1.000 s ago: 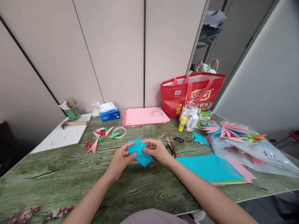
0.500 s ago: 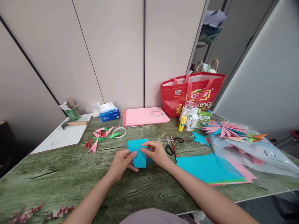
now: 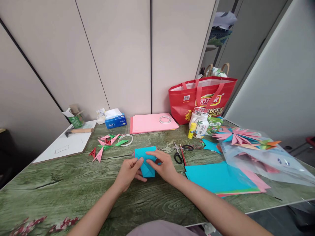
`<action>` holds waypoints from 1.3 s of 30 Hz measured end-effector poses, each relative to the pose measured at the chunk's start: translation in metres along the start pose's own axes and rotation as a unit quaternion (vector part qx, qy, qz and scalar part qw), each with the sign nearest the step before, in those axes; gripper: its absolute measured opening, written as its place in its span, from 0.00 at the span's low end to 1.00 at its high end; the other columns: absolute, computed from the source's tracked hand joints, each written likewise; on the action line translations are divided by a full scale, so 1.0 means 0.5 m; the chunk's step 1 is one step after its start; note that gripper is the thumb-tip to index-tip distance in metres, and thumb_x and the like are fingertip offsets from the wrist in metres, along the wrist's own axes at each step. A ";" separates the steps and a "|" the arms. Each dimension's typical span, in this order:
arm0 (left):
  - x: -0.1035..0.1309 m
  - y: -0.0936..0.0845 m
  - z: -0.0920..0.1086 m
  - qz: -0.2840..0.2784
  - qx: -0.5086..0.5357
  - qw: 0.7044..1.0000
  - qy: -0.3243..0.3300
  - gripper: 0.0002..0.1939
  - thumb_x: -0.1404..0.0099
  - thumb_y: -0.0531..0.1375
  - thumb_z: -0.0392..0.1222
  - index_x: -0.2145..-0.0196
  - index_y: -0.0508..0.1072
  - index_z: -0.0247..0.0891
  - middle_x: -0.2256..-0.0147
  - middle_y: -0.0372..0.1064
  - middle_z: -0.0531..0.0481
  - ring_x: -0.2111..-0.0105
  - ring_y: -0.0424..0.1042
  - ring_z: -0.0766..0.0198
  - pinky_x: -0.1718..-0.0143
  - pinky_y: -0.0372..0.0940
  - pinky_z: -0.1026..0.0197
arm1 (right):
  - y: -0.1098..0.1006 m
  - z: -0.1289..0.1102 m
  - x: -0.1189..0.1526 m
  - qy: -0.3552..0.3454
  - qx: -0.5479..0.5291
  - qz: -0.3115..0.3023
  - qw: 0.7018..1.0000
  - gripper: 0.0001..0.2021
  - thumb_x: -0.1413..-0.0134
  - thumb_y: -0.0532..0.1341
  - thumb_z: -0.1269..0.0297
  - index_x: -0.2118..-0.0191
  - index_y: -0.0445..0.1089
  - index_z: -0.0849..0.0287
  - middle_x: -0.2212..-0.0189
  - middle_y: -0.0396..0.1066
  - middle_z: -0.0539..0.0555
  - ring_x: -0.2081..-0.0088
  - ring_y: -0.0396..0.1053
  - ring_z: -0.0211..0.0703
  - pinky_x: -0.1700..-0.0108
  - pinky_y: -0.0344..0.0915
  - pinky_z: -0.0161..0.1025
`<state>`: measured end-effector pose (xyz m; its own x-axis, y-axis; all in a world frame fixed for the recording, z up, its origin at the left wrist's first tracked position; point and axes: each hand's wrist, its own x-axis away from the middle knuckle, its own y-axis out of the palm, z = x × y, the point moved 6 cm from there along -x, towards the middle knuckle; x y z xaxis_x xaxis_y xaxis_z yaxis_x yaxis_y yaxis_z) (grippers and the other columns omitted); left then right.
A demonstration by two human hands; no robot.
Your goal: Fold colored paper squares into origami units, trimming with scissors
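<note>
Near the middle of the table, a folded piece of blue paper point(image 3: 145, 153) is held in front of me, with crease lines on its lower part. My left hand point(image 3: 130, 171) grips its left side, thumb on the front face and fingers behind. At the right side, my right hand point(image 3: 163, 164) has its thumb and index finger on the front face, a little apart from each other. Its remaining fingers curl at the right edge and are partly hidden. Right of my hands lie scissors point(image 3: 178, 158) and a red pencil point(image 3: 183, 156).
Left are folded paper pieces point(image 3: 99, 154), a tape roll point(image 3: 132, 141), a hammer point(image 3: 81, 130) and a tissue box point(image 3: 115, 122). Behind lie pink sheets point(image 3: 145, 123). Rightward are a glue stick point(image 3: 192, 130), a red bag point(image 3: 180, 106), blue sheets point(image 3: 219, 178) and a paper star point(image 3: 235, 135).
My right thumb and index finger have spread from a pinch and shifted slightly left and down over the blue paper. My left hand keeps its hold, almost unmoved.
</note>
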<state>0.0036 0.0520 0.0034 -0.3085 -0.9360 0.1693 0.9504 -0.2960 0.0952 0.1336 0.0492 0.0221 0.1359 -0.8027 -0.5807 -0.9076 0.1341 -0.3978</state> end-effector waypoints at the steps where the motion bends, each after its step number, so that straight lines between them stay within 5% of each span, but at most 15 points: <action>1: 0.000 0.000 0.000 0.003 0.000 1.000 -0.002 0.18 0.50 0.60 0.52 0.81 0.65 0.32 0.85 0.60 0.55 0.83 0.64 0.69 0.80 0.70 0.58 | 0.001 -0.001 0.001 0.001 -0.002 0.001 1.000 0.10 0.51 0.58 0.63 0.62 0.69 0.57 0.71 0.69 0.53 0.71 0.64 0.39 0.72 0.62 0.34; 8: -0.002 -0.002 -0.006 0.031 0.014 0.999 -0.011 0.19 0.52 0.61 0.53 0.83 0.64 0.32 0.87 0.60 0.56 0.85 0.63 0.69 0.80 0.69 0.58 | 0.005 -0.016 0.005 -0.023 -0.038 -0.021 0.999 0.04 0.50 0.56 0.69 0.67 0.66 0.58 0.69 0.67 0.53 0.66 0.65 0.37 0.71 0.62 0.31; 14: -0.008 -0.008 -0.003 0.022 0.019 0.999 0.016 0.17 0.51 0.61 0.51 0.80 0.67 0.32 0.85 0.63 0.54 0.83 0.64 0.69 0.79 0.68 0.61 | 0.005 -0.035 0.000 -0.083 -0.041 -0.055 0.994 0.07 0.52 0.59 0.67 0.64 0.68 0.58 0.62 0.66 0.56 0.60 0.64 0.40 0.59 0.62 0.38; 21: -0.010 -0.007 0.000 0.022 -0.004 0.999 0.024 0.16 0.52 0.61 0.51 0.77 0.68 0.32 0.83 0.64 0.55 0.81 0.66 0.67 0.77 0.69 0.59 | 0.015 0.005 -0.010 0.066 -0.154 -0.078 0.983 0.06 0.52 0.59 0.66 0.66 0.70 0.58 0.64 0.70 0.54 0.61 0.66 0.40 0.65 0.63 0.34; 28: -0.011 -0.010 0.002 0.041 -0.080 0.995 0.035 0.18 0.51 0.60 0.52 0.83 0.62 0.34 0.85 0.63 0.56 0.83 0.65 0.68 0.81 0.66 0.63 | 0.047 0.056 0.001 0.208 -0.289 -0.116 0.927 0.16 0.63 0.65 0.59 0.65 0.71 0.61 0.69 0.72 0.52 0.67 0.68 0.41 0.62 0.63 0.39; 35: -0.009 -0.018 0.004 0.051 -0.226 0.971 0.062 0.18 0.45 0.54 0.51 0.83 0.60 0.36 0.91 0.60 0.57 0.94 0.54 0.74 0.93 0.45 0.72 | 0.051 0.063 0.012 0.285 -0.335 -0.135 0.888 0.19 0.70 0.67 0.58 0.67 0.70 0.62 0.76 0.70 0.49 0.75 0.66 0.35 0.71 0.62 0.34; 39: -0.006 -0.014 0.009 0.044 -0.242 0.967 0.073 0.18 0.45 0.56 0.50 0.84 0.59 0.36 0.91 0.58 0.58 0.93 0.52 0.75 0.92 0.44 0.72 | 0.050 0.070 0.018 0.327 -0.311 -0.135 0.882 0.22 0.78 0.70 0.58 0.70 0.68 0.63 0.82 0.66 0.46 0.80 0.63 0.33 0.76 0.60 0.32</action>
<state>-0.0020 0.0578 0.0066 -0.2512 -0.9679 0.0123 0.8905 -0.2361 -0.3890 0.1258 0.0658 -0.0178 0.3071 -0.9473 0.0910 -0.9471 -0.2949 0.1264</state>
